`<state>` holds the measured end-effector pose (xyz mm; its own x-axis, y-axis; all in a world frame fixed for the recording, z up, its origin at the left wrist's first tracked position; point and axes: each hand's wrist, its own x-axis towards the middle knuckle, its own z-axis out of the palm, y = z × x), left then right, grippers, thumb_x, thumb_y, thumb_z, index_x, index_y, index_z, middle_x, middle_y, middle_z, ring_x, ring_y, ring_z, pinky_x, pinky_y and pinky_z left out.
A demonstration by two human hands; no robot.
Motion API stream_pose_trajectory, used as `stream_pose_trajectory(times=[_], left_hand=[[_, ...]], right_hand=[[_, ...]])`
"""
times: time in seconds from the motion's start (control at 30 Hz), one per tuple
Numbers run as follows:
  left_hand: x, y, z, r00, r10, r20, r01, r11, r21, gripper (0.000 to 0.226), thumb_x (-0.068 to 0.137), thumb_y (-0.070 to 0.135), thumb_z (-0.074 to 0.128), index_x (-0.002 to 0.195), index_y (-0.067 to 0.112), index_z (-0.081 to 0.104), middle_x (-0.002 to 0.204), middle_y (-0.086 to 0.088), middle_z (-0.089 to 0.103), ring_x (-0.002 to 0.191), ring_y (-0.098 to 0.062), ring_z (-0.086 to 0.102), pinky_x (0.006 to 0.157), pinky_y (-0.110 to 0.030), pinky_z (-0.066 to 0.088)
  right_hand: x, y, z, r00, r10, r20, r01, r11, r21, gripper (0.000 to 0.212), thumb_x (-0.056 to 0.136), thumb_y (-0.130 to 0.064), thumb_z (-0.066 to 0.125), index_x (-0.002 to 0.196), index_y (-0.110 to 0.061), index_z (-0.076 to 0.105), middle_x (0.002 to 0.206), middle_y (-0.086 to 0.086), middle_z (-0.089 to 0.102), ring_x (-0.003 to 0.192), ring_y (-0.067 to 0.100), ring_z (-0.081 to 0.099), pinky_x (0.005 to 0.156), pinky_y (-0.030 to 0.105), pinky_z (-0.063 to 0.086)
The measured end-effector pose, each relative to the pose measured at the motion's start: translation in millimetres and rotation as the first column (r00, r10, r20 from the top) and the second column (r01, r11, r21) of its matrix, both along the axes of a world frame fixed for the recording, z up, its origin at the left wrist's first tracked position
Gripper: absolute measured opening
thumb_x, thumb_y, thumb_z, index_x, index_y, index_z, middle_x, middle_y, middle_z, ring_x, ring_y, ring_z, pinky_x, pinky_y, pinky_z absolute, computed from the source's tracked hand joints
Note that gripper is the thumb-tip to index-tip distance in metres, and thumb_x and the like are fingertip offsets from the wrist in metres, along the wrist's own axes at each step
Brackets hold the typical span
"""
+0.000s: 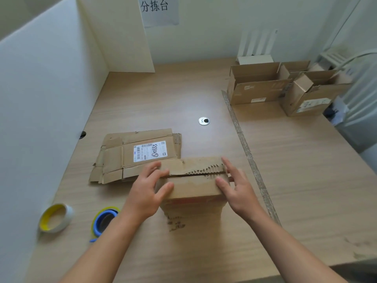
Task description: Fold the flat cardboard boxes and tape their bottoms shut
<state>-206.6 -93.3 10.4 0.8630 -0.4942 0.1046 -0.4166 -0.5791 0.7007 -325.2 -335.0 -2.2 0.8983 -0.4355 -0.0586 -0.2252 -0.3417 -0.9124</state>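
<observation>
Two bare forearms reach in from the near edge of the worktop to a small cardboard box standing bottom-up, where a person presses its bottom flaps down. The left hand lies on the box's left end, its fingers spread and nearly straight over the torn flap edges, thumb against the near wall. The right hand mirrors it on the box's right end, fingers apart and extended, gripping nothing. A ragged seam between the two flaps runs left to right across the top of the box and carries no tape yet. Just behind and left of the box lies a stack of flat cardboard, shipping label up. To the box's near left sit a yellow-cored tape roll and a blue-and-green tape roll, neither in hand. Well behind the box to its right stand folded boxes with open tops. The step in hand appears to be closing the bottom. Done well, it calls for pressing both flaps level so their edges meet along the seam, then pinning them with one hand while the other fetches tape from the left, since the torn edges will likely spring up once pressure eases.
</observation>
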Motion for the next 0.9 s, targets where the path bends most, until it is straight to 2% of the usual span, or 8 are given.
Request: stream_pose_trajectory(times=[0.13, 0.23, 0.3, 0.37, 0.5, 0.6, 0.73, 0.9], left_hand=[[-5.8, -2.3, -5.8, 0.995, 0.066, -0.076, -0.074, 0.992, -0.102, 0.028, 0.089, 0.030, 0.072, 0.116, 0.023, 0.070, 0.139, 0.017, 0.042, 0.125, 0.007, 0.040, 0.100, -0.023, 0.040], [-11.6, -9.6, -10.6, 0.989, 0.115, -0.094, -0.129, 0.977, -0.168, 0.024, 0.089, 0.036, 0.069, 0.113, 0.033, 0.067, 0.146, 0.013, 0.038, 0.131, 0.012, 0.032, 0.103, -0.029, 0.040], [-15.3, -13.4, -8.5, 0.976, 0.129, -0.178, -0.164, 0.965, -0.202, 0.023, 0.089, 0.034, 0.071, 0.109, 0.044, 0.063, 0.148, 0.012, 0.035, 0.134, 0.009, 0.030, 0.100, -0.026, 0.041], [-17.6, -17.5, -8.4, 0.968, 0.108, -0.229, -0.157, 0.965, -0.211, 0.026, 0.090, 0.036, 0.070, 0.111, 0.048, 0.060, 0.140, 0.016, 0.048, 0.128, 0.012, 0.040, 0.100, -0.021, 0.044], [-19.5, -33.0, -7.6, 0.955, 0.100, -0.278, -0.149, 0.976, -0.160, 0.032, 0.092, 0.033, 0.067, 0.123, 0.037, 0.060, 0.115, 0.027, 0.059, 0.108, 0.008, 0.054, 0.092, -0.005, 0.039], [-19.3, -42.5, -7.5, 0.940, 0.114, -0.321, -0.167, 0.975, -0.144, 0.035, 0.094, 0.034, 0.065, 0.127, 0.034, 0.058, 0.118, 0.021, 0.059, 0.113, -0.003, 0.055, 0.097, -0.016, 0.040], [-21.7, -40.3, -7.9, 0.945, 0.084, -0.316, -0.125, 0.986, -0.112, 0.036, 0.095, 0.036, 0.062, 0.131, 0.033, 0.055, 0.125, 0.020, 0.057, 0.120, -0.003, 0.051, 0.103, -0.022, 0.038], [-26.5, -18.3, -9.1, 0.973, 0.098, -0.208, -0.110, 0.993, -0.046, 0.037, 0.096, 0.033, 0.061, 0.133, 0.030, 0.057, 0.125, 0.021, 0.055, 0.118, 0.004, 0.046, 0.099, -0.017, 0.034]], right_hand=[[4.4, 3.9, -4.0, 1.000, -0.019, 0.018, 0.019, 1.000, 0.017, 0.040, 0.099, -0.028, 0.058, 0.135, -0.045, 0.050, 0.129, -0.013, 0.050, 0.113, -0.023, 0.042, 0.096, 0.000, 0.031], [6.8, 7.4, -4.8, 0.999, -0.036, 0.022, 0.034, 0.996, 0.082, 0.037, 0.101, -0.028, 0.055, 0.132, -0.046, 0.051, 0.135, -0.020, 0.051, 0.116, -0.027, 0.039, 0.100, 0.003, 0.031], [6.7, 5.1, -3.6, 0.998, -0.062, 0.030, 0.059, 0.995, 0.079, 0.035, 0.101, -0.028, 0.054, 0.132, -0.044, 0.053, 0.135, -0.022, 0.053, 0.117, -0.024, 0.043, 0.096, -0.001, 0.031], [5.6, -0.3, -0.7, 0.996, -0.087, 0.026, 0.086, 0.995, 0.044, 0.034, 0.101, -0.028, 0.054, 0.134, -0.040, 0.055, 0.134, -0.021, 0.055, 0.118, -0.014, 0.048, 0.091, -0.005, 0.030], [3.1, -9.7, 6.0, 0.993, -0.115, 0.010, 0.116, 0.993, -0.027, 0.035, 0.102, -0.027, 0.053, 0.136, -0.036, 0.056, 0.127, -0.021, 0.055, 0.118, -0.006, 0.048, 0.088, -0.004, 0.031], [4.2, -13.6, 9.5, 0.992, -0.129, -0.004, 0.129, 0.989, -0.074, 0.036, 0.102, -0.028, 0.052, 0.138, -0.035, 0.056, 0.123, -0.020, 0.056, 0.115, -0.004, 0.048, 0.087, 0.001, 0.031], [-0.4, -9.8, 6.6, 0.992, -0.128, -0.017, 0.126, 0.989, -0.076, 0.038, 0.102, -0.027, 0.051, 0.140, -0.034, 0.052, 0.129, -0.019, 0.054, 0.117, -0.005, 0.046, 0.082, -0.009, 0.026], [-0.7, 3.7, -8.0, 0.997, -0.082, 0.012, 0.081, 0.996, 0.030, 0.038, 0.101, -0.027, 0.055, 0.136, -0.043, 0.051, 0.132, -0.023, 0.053, 0.123, -0.006, 0.047, 0.103, 0.013, 0.035]])
